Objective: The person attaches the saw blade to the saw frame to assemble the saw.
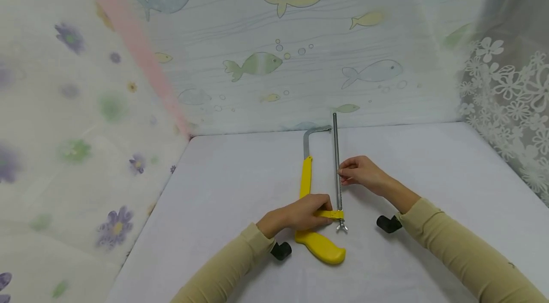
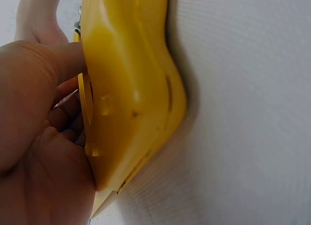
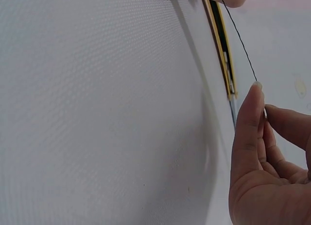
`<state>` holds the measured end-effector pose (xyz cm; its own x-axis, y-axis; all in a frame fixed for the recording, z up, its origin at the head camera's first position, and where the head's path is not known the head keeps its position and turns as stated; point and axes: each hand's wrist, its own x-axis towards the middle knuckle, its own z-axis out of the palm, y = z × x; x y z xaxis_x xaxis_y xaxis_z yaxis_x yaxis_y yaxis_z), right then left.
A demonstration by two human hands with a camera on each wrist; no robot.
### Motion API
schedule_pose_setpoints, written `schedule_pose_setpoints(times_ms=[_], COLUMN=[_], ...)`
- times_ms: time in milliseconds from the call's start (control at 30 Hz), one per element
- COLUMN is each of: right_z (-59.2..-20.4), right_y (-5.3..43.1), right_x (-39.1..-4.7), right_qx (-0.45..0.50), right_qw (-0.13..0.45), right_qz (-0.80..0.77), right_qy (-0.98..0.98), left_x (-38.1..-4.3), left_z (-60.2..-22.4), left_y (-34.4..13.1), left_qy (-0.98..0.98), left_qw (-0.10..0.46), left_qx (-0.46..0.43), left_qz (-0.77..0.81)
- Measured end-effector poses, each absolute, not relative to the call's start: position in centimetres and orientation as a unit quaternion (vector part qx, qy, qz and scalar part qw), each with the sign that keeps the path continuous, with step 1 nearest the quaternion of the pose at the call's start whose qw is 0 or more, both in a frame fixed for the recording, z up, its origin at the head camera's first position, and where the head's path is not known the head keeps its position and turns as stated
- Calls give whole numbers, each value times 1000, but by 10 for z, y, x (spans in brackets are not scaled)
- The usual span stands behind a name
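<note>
A hacksaw with a yellow frame [image 1: 305,178] lies on the white tabletop, its curved handle [image 1: 322,248] towards me. My left hand [image 1: 302,212] grips the frame's lower yellow arm near the blade's mount. In the left wrist view, the yellow handle [image 2: 129,79] hides part of those fingers. The thin grey blade [image 1: 336,150] runs away from me, fixed at the near end beside a wing nut [image 1: 341,227]. Its far end reaches past the frame's metal hook [image 1: 322,129]. My right hand [image 1: 363,174] pinches the blade midway between thumb and fingers; the right wrist view shows its toothed edge [image 3: 239,36].
The white cloth tabletop [image 1: 223,174] ends at a back curtain [image 1: 206,31] printed with fish. A flowered curtain [image 1: 86,150] stands on the left, lace on the right. Black wrist-worn pieces sit under both wrists.
</note>
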<state>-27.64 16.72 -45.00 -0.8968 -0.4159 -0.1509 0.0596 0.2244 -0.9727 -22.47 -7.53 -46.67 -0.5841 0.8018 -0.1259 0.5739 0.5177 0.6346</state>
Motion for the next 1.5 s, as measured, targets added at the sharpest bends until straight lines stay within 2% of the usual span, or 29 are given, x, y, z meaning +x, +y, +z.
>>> schedule_pose_setpoints(times_ms=[1500], right_z=[-462], right_y=[159], right_x=[-287], right_qx=[-74], right_qw=[218], right_qz=[-589], right_qy=[774], left_x=[-225], left_z=[-468], left_y=[-75], left_qy=[846], left_qw=[202], left_qx=[410], left_qz=[275])
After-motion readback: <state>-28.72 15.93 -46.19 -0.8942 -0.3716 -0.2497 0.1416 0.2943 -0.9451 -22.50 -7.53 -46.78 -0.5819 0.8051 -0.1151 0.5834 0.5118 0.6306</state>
